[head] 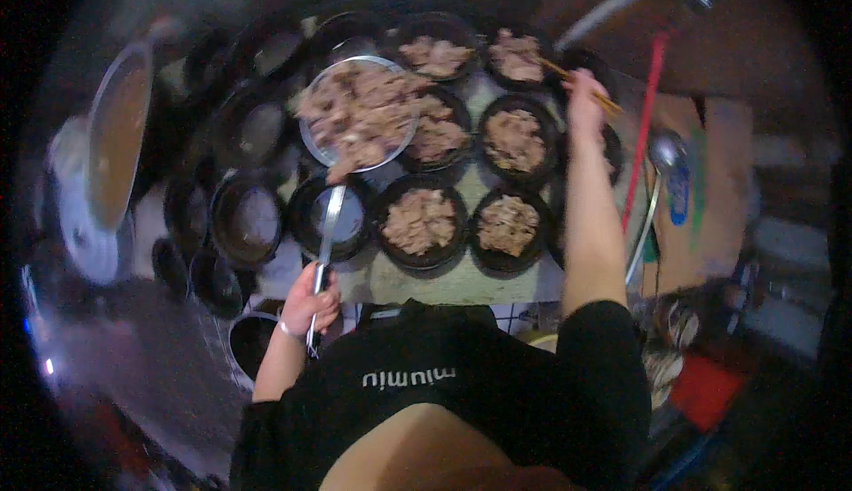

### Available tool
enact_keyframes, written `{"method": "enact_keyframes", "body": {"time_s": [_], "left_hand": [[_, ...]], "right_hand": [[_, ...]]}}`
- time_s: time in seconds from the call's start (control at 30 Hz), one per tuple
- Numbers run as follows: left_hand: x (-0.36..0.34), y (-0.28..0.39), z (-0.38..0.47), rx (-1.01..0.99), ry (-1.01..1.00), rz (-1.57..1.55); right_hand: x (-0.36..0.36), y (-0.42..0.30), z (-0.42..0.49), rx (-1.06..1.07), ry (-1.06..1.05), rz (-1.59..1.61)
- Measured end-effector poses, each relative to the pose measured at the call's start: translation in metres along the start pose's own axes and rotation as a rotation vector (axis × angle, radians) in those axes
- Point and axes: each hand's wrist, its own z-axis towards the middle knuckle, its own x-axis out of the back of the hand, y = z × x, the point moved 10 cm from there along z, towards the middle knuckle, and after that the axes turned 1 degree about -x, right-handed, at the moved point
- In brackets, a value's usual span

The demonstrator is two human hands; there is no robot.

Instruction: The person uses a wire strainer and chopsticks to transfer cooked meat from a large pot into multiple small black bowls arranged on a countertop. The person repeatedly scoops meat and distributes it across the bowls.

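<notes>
My left hand (314,301) grips the handle of a round metal strainer ladle (333,221), heaped with pieces of cooked meat (363,108). The ladle hangs over the dark bowls near the middle of the table. My right hand (586,95) holds wooden chopsticks (607,101), their tips at the meat in a black bowl (516,58) at the far right. Closer to me, meat fills a black bowl (421,224) and another black bowl (509,234). A third bowl of meat (516,139) stands just beyond them. Motion blurs the meat on the ladle.
Several dark bowls without visible meat (247,218) crowd the left side. At far left stands a large pan of brown liquid (120,138). A metal ladle (667,148) and a red stick (644,131) lie at the right, by a cardboard sheet (722,191).
</notes>
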Motion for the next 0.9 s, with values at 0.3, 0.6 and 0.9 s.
{"method": "enact_keyframes", "body": {"time_s": [0.3, 0.6, 0.9], "left_hand": [[-0.012, -0.005, -0.007, 0.004, -0.128, -0.039], [-0.016, -0.013, -0.013, 0.035, -0.145, 0.036], [-0.01, -0.015, -0.02, 0.057, -0.169, 0.1]], "right_hand": [[-0.007, -0.207, -0.172, 0.868, -0.672, 0.248], [-0.06, -0.234, -0.236, 0.916, -0.855, 0.028], [-0.1, -0.249, -0.229, 0.959, -0.783, -0.191]]}}
